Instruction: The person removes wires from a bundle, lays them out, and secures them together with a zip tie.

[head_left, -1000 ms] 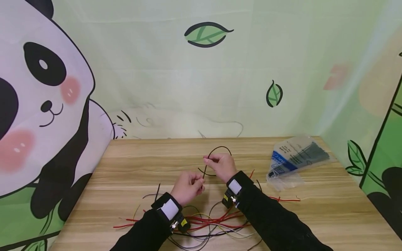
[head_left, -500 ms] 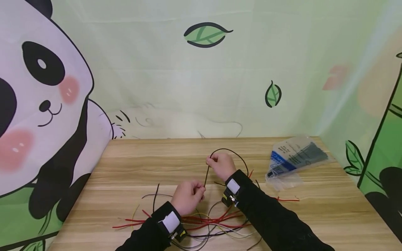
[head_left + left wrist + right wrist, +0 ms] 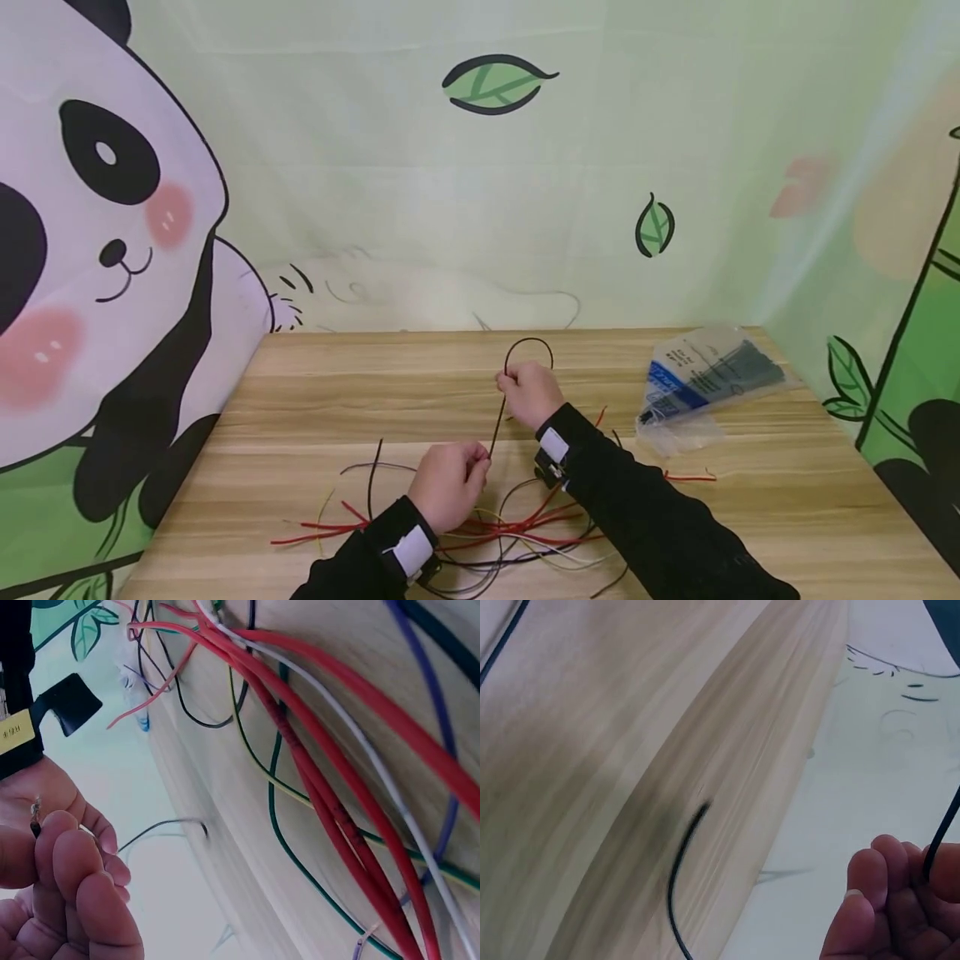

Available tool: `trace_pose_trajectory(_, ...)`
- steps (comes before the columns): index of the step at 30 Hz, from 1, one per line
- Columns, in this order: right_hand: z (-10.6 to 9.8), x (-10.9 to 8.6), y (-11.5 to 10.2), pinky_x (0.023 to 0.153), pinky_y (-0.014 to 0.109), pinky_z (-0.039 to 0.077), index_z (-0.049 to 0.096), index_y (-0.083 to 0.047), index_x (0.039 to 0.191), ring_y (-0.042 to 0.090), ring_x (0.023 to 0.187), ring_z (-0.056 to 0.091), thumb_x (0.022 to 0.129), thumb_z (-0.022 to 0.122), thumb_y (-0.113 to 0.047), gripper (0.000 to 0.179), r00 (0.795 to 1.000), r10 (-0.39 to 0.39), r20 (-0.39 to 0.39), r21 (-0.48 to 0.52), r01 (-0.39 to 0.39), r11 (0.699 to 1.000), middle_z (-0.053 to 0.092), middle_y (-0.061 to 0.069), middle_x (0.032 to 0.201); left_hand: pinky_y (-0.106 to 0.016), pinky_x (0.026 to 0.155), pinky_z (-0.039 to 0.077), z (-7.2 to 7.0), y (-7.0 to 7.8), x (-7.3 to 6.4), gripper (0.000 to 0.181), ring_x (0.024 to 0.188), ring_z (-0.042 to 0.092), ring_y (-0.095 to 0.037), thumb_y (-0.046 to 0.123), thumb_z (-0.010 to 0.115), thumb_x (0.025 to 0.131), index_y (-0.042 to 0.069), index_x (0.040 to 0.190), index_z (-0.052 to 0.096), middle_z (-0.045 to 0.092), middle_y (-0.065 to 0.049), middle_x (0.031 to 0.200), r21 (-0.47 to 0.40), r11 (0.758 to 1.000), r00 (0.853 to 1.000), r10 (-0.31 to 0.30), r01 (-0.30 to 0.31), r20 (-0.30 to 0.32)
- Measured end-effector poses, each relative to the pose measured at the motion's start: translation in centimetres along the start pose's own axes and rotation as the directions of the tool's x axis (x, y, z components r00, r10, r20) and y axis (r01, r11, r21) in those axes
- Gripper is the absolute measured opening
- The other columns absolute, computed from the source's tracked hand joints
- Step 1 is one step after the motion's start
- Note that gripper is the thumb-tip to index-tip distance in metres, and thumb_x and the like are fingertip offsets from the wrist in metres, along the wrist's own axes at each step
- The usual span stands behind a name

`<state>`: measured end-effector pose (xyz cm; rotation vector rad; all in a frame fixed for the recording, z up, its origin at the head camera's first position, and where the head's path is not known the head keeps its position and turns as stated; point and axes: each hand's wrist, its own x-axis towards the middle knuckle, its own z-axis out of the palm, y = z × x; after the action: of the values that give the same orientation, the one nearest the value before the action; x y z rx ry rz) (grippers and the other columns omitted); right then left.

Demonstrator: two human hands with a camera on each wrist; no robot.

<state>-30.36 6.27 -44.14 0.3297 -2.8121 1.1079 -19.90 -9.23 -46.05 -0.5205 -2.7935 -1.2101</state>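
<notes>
A thin black wire (image 3: 497, 427) runs taut between the two hands above the table. My left hand (image 3: 448, 486) pinches its lower end between thumb and index finger; bare metal strands (image 3: 35, 808) poke out past the fingertips in the left wrist view. Farther up, my right hand (image 3: 532, 394) pinches the same wire between thumb and fingers. Beyond that grip the wire arches over in a loop (image 3: 528, 339) behind the right hand. Its free tail (image 3: 673, 881) hangs curved in the right wrist view.
Below the hands lies a loose tangle of red wires (image 3: 517, 529) with black, white, yellow and green ones. A clear plastic bag (image 3: 678, 387) holding dark thin strips lies at the back right of the wooden table (image 3: 360, 375). A printed cloth stands behind.
My left hand has drawn down and nearer, lengthening the straight stretch of wire between the hands. The loop behind the right hand swung out wide, then narrowed and rose.
</notes>
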Motion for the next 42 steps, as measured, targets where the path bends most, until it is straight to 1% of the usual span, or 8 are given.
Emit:
trace_pose_trajectory(3,-0.2,0.2,0.4,0.054,0.023,0.03,0.068,-0.003,0.07,0.012,0.052,0.039,0.1,0.06,-0.018,0.034,0.999,0.026,-0.023,-0.004,-0.026,1.0,0.041,-0.004,0.057,-0.018,0.053,0.043,0.1,0.1,-0.2,0.012,0.055,0.048,0.002,0.005,0.062,0.096,0.003,0.086,0.069,0.065,0.001,0.066,0.009,1.0,1.0,0.015,-0.015,-0.004)
trace_pose_trajectory(6,-0.4,0.3,0.9,0.055,0.023,0.031,0.073,-0.006,0.078,0.012,0.054,0.041,0.1,0.06,-0.019,0.029,0.997,0.053,-0.054,0.004,-0.053,0.999,0.053,0.0,0.061,-0.018,0.053,0.043,0.0,0.2,-0.5,0.012,0.055,0.049,0.002,0.005,0.062,0.096,0.004,0.086,0.069,0.066,0.002,0.066,-0.001,1.0,1.0,0.02,-0.02,0.001)
trace_pose_trajectory(11,-0.7,0.5,1.8,0.056,0.024,0.032,0.079,-0.007,0.088,0.014,0.057,0.046,0.099,0.063,-0.019,0.023,0.989,0.086,-0.12,0.01,-0.086,0.996,0.075,0.009,0.079,-0.018,0.052,0.042,-0.3,0.4,-1.2,0.013,0.053,0.047,0.002,0.005,0.061,0.097,0.005,0.087,0.069,0.064,0.003,0.066,-0.035,0.999,0.999,0.019,-0.018,0.039)
trace_pose_trajectory(18,-1.4,0.8,2.7,0.055,0.024,0.031,0.072,-0.002,0.075,0.014,0.054,0.043,0.1,0.059,-0.014,0.031,0.989,0.105,-0.104,-0.033,-0.109,0.993,0.065,0.008,0.067,-0.017,0.053,0.041,-0.4,0.5,-2.2,0.012,0.054,0.045,0.004,0.006,0.061,0.096,0.004,0.088,0.07,0.061,0.006,0.066,-0.009,0.999,0.997,0.051,-0.051,0.065)
trace_pose_trajectory(24,-1.9,1.0,2.1,0.057,0.023,0.034,0.073,0.0,0.08,0.015,0.057,0.047,0.101,0.053,-0.011,0.031,0.995,0.097,-0.021,-0.073,-0.098,0.992,0.072,0.012,0.076,-0.017,0.053,0.041,-0.3,0.5,-2.7,0.012,0.055,0.044,0.005,0.005,0.062,0.096,0.003,0.088,0.07,0.06,0.007,0.065,0.012,0.998,0.996,0.064,-0.065,0.07)
trace_pose_trajectory(29,-2.5,1.3,1.3,0.058,0.024,0.037,0.072,-0.001,0.076,0.017,0.057,0.056,0.098,0.052,-0.01,0.032,0.998,0.05,-0.037,-0.124,-0.055,0.991,0.074,0.011,0.073,-0.017,0.055,0.042,-0.3,0.3,-2.9,0.011,0.057,0.046,0.004,0.005,0.062,0.096,0.002,0.089,0.071,0.062,0.006,0.067,0.023,0.998,0.995,0.062,-0.065,0.083)
trace_pose_trajectory(37,-3.1,1.4,0.7,0.057,0.021,0.043,0.069,0.005,0.111,0.018,0.068,0.069,0.101,0.046,-0.006,0.028,0.994,0.107,0.034,-0.094,-0.103,0.99,0.076,0.012,0.083,-0.019,0.059,0.041,-0.6,-0.3,-3.5,0.009,0.061,0.048,0.002,0.006,0.064,0.094,0.004,0.088,0.071,0.067,0.004,0.072,0.091,0.994,0.996,0.055,-0.061,0.073)
trace_pose_trajectory(42,-3.3,1.5,1.0,0.066,0.03,0.05,0.068,0.004,0.114,0.024,0.081,0.072,0.102,0.045,-0.007,0.028,0.994,0.106,0.015,-0.182,-0.102,0.978,0.076,0.011,0.089,-0.02,0.06,0.042,-0.8,-0.4,-4.0,0.008,0.063,0.048,0.002,0.007,0.065,0.094,0.006,0.089,0.071,0.065,0.006,0.073,0.113,0.992,0.996,0.039,-0.048,0.083)
